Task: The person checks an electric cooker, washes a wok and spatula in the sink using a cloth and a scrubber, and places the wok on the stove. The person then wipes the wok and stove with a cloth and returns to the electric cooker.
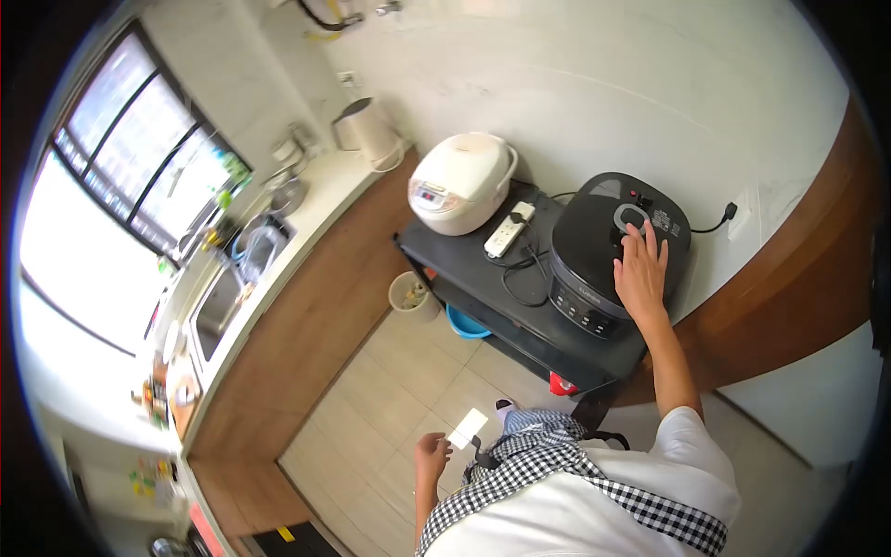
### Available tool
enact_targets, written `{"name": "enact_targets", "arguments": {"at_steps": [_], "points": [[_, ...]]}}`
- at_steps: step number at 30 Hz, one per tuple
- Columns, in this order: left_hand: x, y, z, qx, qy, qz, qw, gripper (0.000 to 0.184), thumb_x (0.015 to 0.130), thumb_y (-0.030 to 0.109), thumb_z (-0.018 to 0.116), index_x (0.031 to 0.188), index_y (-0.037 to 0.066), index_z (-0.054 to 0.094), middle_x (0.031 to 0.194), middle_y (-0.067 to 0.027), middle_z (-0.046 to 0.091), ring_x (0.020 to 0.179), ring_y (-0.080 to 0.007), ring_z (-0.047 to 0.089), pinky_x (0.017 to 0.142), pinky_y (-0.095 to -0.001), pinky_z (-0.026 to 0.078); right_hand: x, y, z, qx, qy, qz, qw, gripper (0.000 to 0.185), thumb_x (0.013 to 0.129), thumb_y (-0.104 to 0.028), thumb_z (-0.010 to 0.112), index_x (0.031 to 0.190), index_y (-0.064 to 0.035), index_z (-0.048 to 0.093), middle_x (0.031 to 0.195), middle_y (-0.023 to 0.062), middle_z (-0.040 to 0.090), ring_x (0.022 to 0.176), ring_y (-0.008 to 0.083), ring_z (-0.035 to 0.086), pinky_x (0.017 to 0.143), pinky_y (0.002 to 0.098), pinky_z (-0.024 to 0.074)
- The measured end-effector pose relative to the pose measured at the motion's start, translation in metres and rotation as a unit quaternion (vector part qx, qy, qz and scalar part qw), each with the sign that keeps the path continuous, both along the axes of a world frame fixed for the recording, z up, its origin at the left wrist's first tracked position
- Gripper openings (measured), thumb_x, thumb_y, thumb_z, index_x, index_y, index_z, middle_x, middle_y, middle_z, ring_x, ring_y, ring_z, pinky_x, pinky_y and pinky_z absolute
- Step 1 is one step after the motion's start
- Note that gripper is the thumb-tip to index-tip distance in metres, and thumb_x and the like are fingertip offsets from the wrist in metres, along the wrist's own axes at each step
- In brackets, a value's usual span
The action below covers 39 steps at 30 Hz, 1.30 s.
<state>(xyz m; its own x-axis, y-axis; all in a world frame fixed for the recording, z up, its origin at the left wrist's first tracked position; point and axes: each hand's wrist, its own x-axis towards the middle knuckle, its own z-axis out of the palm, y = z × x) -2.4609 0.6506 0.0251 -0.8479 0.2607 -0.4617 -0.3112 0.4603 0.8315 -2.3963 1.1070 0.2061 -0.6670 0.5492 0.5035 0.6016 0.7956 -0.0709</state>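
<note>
My right hand [640, 269] reaches over the lid of a black cooker [594, 232], fingers spread, with fingertips at the round grey part on top. Whether they touch it is unclear. Beside the cooker a white power strip [509, 232] lies on a black shelf unit [445, 265], next to a white rice cooker [464, 181]. Low at the front, my left hand [432, 455] hangs near a white rectangular object [468, 429]. Its fingers are partly curled and small in view, and I cannot tell whether they touch that object.
A bin [414, 299] and a blue basin [467, 323] are on the floor by the shelf. To the left runs a counter with a sink [218, 311] and a white kettle [371, 135]. A curved wooden edge [742, 320] is at the right.
</note>
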Motion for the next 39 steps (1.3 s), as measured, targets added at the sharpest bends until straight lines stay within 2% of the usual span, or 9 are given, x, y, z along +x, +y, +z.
{"name": "enact_targets", "arguments": {"at_steps": [3,9,18,27,29,30,32,35,39], "points": [[-0.038,-0.005,0.002,-0.002,-0.063,-0.008,0.998,0.024,0.084,0.007,0.054,0.104,-0.005,0.058,0.084,-0.0170,0.066,0.069,-0.0212,0.066,0.054,-0.0280,0.052,-0.014,0.004,0.009,-0.004,0.008,-0.029,1.000,0.035,0.077,-0.011,0.064,0.106,-0.0021,0.048,0.124,0.0105,0.047,0.130,0.0310,0.031,0.102,0.0579,0.0268],[-0.119,0.032,0.026,-0.027,-0.073,-0.119,0.990,0.023,0.084,0.005,0.051,0.103,-0.006,0.058,0.085,-0.0165,0.066,0.070,-0.0200,0.066,0.056,-0.0270,0.052,-0.038,-0.006,0.017,0.030,-0.027,-0.091,0.995,0.034,0.074,-0.016,0.066,0.101,-0.0016,0.051,0.115,0.0123,0.051,0.124,0.0291,0.037,0.103,0.0569,0.0252],[-0.200,0.041,0.020,-0.030,-0.047,-0.252,0.966,0.022,0.084,0.006,0.054,0.103,-0.004,0.059,0.083,-0.0142,0.066,0.069,-0.0183,0.066,0.056,-0.0269,0.052,-0.058,-0.010,0.014,0.032,-0.010,-0.160,0.987,0.036,0.072,-0.016,0.068,0.100,-0.0020,0.050,0.109,0.0120,0.052,0.120,0.0287,0.041,0.103,0.0565,0.0245],[-0.236,0.016,0.000,-0.003,-0.046,-0.261,0.964,0.020,0.084,0.008,0.056,0.099,-0.003,0.060,0.080,-0.0134,0.067,0.068,-0.0169,0.066,0.056,-0.0265,0.051,-0.073,-0.014,0.018,0.036,-0.044,-0.209,0.976,0.039,0.070,-0.016,0.068,0.102,0.0000,0.051,0.107,0.0142,0.054,0.116,0.0291,0.044,0.103,0.0514,0.0265],[-0.237,0.012,-0.008,0.006,-0.032,-0.268,0.963,0.021,0.083,0.009,0.057,0.099,-0.003,0.060,0.080,-0.0146,0.067,0.067,-0.0178,0.066,0.057,-0.0286,0.051,-0.077,-0.018,0.026,0.079,-0.023,-0.196,0.977,0.038,0.065,-0.016,0.069,0.096,0.0001,0.053,0.102,0.0174,0.055,0.104,0.0333,0.049,0.096,0.0486,0.0329],[-0.238,0.007,-0.010,0.008,-0.024,-0.253,0.967,0.021,0.082,0.009,0.057,0.098,-0.003,0.061,0.079,-0.0152,0.067,0.067,-0.0182,0.066,0.058,-0.0296,0.051,-0.080,-0.021,0.031,0.060,-0.014,-0.189,0.980,0.035,0.064,-0.014,0.068,0.093,-0.0009,0.054,0.100,0.0180,0.055,0.098,0.0352,0.050,0.090,0.0473,0.0353],[-0.238,0.001,-0.011,-0.023,0.011,-0.264,0.964,0.023,0.079,0.012,0.058,0.097,-0.003,0.062,0.080,-0.0173,0.067,0.069,-0.0224,0.066,0.064,-0.0332,0.051,-0.087,-0.021,0.031,0.063,-0.016,-0.175,0.982,0.035,0.064,-0.012,0.067,0.094,-0.0003,0.054,0.095,0.0191,0.054,0.095,0.0364,0.050,0.087,0.0471,0.0358],[-0.228,-0.002,-0.015,-0.032,0.039,-0.221,0.974,0.024,0.076,0.014,0.058,0.095,0.000,0.064,0.082,-0.0178,0.066,0.076,-0.0274,0.065,0.068,-0.0356,0.051,-0.078,0.000,0.010,0.123,-0.035,-0.162,0.978,0.035,0.064,-0.013,0.067,0.092,0.0017,0.052,0.089,0.0205,0.055,0.089,0.0377,0.052,0.083,0.0465,0.0384],[-0.206,0.000,-0.009,-0.026,0.042,-0.179,0.983,0.021,0.076,0.013,0.057,0.092,0.002,0.065,0.081,-0.0173,0.066,0.075,-0.0288,0.064,0.068,-0.0356,0.051,-0.072,0.007,0.007,0.119,-0.061,-0.156,0.979,0.031,0.069,-0.011,0.062,0.095,0.0023,0.051,0.091,0.0191,0.056,0.093,0.0357,0.052,0.088,0.0437,0.0383]]}}
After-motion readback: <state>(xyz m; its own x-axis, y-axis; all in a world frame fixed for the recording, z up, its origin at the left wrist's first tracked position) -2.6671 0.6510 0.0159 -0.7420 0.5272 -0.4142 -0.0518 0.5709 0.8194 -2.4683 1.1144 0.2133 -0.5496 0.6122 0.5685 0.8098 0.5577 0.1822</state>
